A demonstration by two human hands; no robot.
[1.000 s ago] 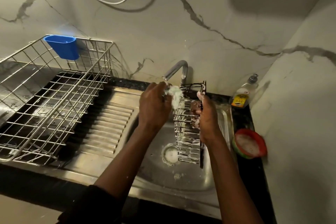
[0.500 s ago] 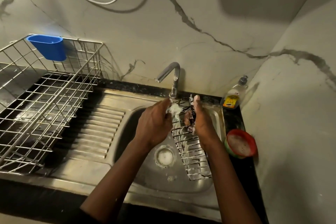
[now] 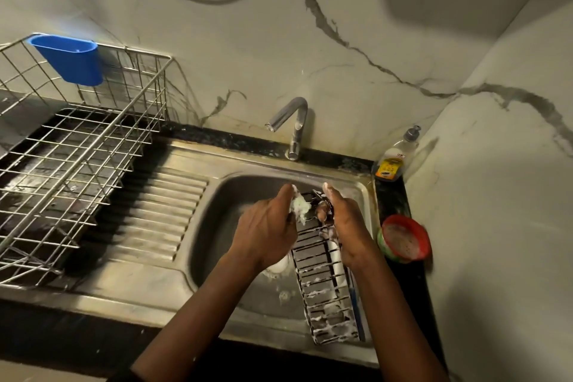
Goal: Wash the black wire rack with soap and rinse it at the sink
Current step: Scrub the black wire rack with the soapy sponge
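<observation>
The black wire rack [image 3: 325, 295], flecked with white foam, lies lengthwise in the right half of the steel sink [image 3: 217, 220], its near end resting on the front rim. My right hand [image 3: 347, 223] grips the rack's far end. My left hand [image 3: 266, 229] is closed on a foamy white scrubber [image 3: 299, 206] pressed against that same far end. The tap [image 3: 291, 124] stands behind the basin with no water running.
A large steel dish basket [image 3: 71, 164] with a blue cup [image 3: 69, 59] hooked on it fills the left drainboard. A dish soap bottle [image 3: 395, 155] and a red-rimmed bowl of suds [image 3: 403, 239] sit on the dark ledge at right. Marble walls close in behind and right.
The rack has dropped from upright under the tap to lying low in the basin. Both hands moved down with it and the scrubber stays on its far end.
</observation>
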